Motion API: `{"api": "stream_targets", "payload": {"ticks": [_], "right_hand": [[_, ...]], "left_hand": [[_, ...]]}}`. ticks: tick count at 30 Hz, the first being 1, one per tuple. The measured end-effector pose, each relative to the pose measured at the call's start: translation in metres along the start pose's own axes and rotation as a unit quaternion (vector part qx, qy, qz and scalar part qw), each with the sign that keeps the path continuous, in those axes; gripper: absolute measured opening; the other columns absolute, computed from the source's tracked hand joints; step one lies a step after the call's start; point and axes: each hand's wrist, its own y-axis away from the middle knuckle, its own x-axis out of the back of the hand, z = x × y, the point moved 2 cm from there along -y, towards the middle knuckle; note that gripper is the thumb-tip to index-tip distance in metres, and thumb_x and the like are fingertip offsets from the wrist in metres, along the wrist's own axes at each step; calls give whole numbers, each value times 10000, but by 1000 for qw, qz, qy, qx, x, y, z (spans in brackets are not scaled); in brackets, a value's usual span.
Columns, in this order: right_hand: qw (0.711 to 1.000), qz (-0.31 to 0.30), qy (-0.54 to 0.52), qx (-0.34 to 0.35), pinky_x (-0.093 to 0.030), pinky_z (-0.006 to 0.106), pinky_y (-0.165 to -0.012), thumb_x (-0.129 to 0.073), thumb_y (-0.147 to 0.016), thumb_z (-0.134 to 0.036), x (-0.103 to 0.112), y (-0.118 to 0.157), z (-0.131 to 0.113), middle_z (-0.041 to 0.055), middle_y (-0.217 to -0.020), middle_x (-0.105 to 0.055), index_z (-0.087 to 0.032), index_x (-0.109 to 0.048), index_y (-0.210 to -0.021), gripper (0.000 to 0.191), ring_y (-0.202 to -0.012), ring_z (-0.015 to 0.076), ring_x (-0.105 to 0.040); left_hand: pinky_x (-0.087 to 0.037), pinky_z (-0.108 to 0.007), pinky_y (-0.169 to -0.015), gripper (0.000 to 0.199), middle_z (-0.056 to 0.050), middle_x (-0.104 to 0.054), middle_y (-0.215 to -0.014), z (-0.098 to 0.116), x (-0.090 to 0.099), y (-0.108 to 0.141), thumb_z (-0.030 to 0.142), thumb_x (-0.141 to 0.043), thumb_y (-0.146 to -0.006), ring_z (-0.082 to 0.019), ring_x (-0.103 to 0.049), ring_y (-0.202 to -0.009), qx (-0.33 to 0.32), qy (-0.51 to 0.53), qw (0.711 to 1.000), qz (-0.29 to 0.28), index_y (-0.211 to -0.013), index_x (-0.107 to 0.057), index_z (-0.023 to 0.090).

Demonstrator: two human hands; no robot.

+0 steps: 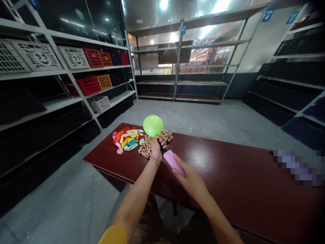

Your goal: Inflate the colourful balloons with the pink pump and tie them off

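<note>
The left hand (156, 150) has its fingers (162, 143) closed around the neck of a small inflated green balloon (152, 125), pinching it onto the black tip of a pink hand pump (172, 162). The right hand (190, 181) has its fingers (177, 171) wrapped around the pump's barrel. Beyond the left fingers, on the maroon bench (228, 169), lie a heap of limp coloured balloons (127, 140) and a knobbly tan coil (154, 142). A snug pinch at the tip and a steady pump would best keep the neck from slipping.

Balloon (152, 125) neck hidden in left hand (156, 150)
</note>
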Motion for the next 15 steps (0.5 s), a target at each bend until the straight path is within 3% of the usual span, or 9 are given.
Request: {"api": "stream_targets", "payload": {"ticks": [4, 11, 15], "right_hand": [[1000, -20, -12, 19, -538, 362, -855, -511, -926, -350, 0, -1, 3, 53, -1230, -661, -341, -360, -1487, 582, -1053, 245, -667], [997, -50, 3, 56, -526, 337, -883, -492, -942, -366, 19, 35, 20, 38, -1260, -636, -376, -316, -1498, 583, -1022, 209, -670], [996, -28, 68, 59, -533, 321, -815, -500, -935, -363, 27, 26, 24, 30, -1217, -656, -389, -355, -1479, 563, -936, 206, -690]], "left_hand": [[-248, -170, -372, 192, 69, -330, -600, 16, 0, -13, 282, -567, -883, -62, -359, -418, -21, -14, 999, 27, -783, -421, 205], [-234, -171, -372, 136, 75, -349, -585, 64, 14, -40, 175, -506, -880, -50, -341, -397, -87, -4, 994, 65, -772, -427, 200], [-250, -171, -387, 156, 80, -321, -573, 63, 21, -38, 209, -512, -884, -56, -348, -408, -106, 11, 991, 76, -765, -411, 206]]}}
